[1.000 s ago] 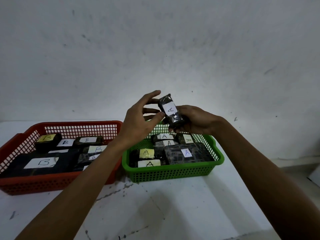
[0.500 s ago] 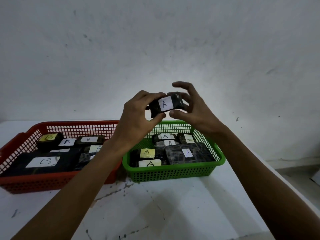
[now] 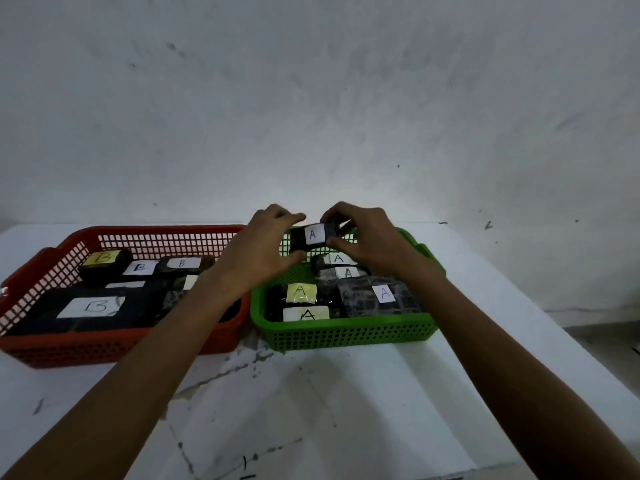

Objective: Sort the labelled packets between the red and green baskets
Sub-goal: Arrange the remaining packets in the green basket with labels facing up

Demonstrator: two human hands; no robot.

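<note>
— What sits at the left of the white bench [image 3: 311,410]?
— A red plastic mesh basket [image 3: 104,344] of dark packets labelled B.
— And the hands?
— The left hand [image 3: 258,252] and right hand [image 3: 372,242] both pinch one small dark packet labelled A [image 3: 311,236], above the green plastic mesh basket [image 3: 346,334]; the left forearm crosses the red basket's right end.

Between your two hands, the dark packet [image 3: 311,237] carries a white label reading "A". Packets in the green basket [image 3: 346,332] read "A"; those in the red basket [image 3: 104,344] read "B".
</note>
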